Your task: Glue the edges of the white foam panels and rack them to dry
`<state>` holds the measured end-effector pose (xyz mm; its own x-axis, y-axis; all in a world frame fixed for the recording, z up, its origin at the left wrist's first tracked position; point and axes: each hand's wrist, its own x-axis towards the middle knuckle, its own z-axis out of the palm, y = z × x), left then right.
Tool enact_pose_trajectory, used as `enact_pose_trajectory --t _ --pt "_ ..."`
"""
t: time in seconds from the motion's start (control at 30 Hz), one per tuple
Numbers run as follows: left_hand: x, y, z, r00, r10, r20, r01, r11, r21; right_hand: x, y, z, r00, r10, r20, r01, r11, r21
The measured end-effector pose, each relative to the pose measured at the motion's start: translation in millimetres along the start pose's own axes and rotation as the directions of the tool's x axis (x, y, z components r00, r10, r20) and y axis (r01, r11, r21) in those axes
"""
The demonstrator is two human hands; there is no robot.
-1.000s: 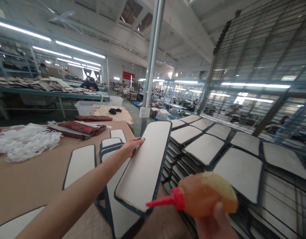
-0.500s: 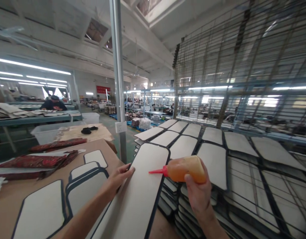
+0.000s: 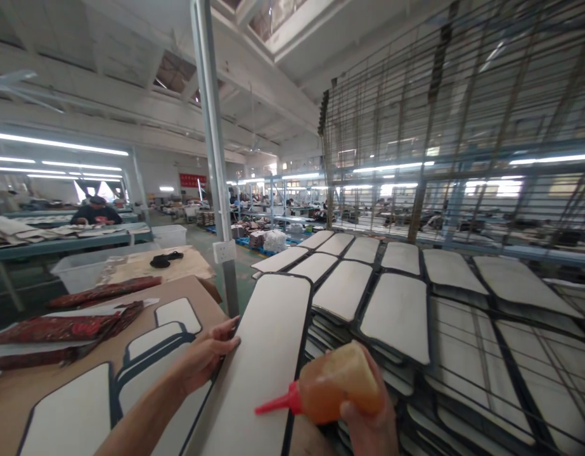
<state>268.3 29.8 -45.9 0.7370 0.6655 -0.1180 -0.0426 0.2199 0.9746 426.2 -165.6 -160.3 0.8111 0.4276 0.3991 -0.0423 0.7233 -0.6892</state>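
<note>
My left hand (image 3: 209,354) grips the left edge of a long white panel (image 3: 268,329) with a dark border and rounded corners, which is tilted up in front of me. In my right hand (image 3: 371,405) is a squeeze bottle (image 3: 337,383) of amber liquid, its red nozzle pointing left over the lower part of the panel. Whether the tip touches the surface, I cannot tell. Smaller white dark-edged panels (image 3: 68,411) lie on the brown table (image 3: 178,294) at the left.
Stacked white panels (image 3: 397,310) fill the right side, beside a wire mesh rack (image 3: 378,145). A metal post (image 3: 216,152) stands ahead. Red patterned fabric (image 3: 59,329) lies at the left, near a clear bin (image 3: 73,269). A person (image 3: 97,212) sits at a far table.
My right hand has moved the bottle down and toward me along the panel. My left hand still holds the panel's edge, and the view has shifted slightly.
</note>
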Motion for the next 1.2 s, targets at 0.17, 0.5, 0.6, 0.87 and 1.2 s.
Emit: enact_pose_trajectory --t 0.17,0.5,0.6,0.87,1.2 --pt "-3.0 -1.5 3.0 1.000 0.006 -0.017 -0.006 1.000 0.026 11.2 -10.4 10.2 0.999 -0.047 0.023 0.046 0.998 0.031" --pt "-1.3 -8.4 13.4 0.999 0.006 0.047 -0.007 1.000 0.009 50.7 -5.4 8.7 0.968 -0.249 -0.016 0.241 0.950 -0.198" --pt "2.8 -6.7 6.4 1.000 0.020 -0.018 -0.020 1.000 0.011 8.3 1.0 3.5 0.984 -0.094 0.150 0.118 0.979 -0.164" --pt "-8.0 -5.2 3.3 1.000 0.008 0.018 -0.009 1.000 0.026 54.5 -24.8 22.0 0.959 -0.278 -0.052 0.262 0.943 -0.204" --pt "-10.9 -0.9 -3.6 0.994 0.030 -0.106 -0.032 0.999 -0.015 11.2 -5.0 9.4 0.990 -0.058 0.129 0.079 0.983 -0.163"
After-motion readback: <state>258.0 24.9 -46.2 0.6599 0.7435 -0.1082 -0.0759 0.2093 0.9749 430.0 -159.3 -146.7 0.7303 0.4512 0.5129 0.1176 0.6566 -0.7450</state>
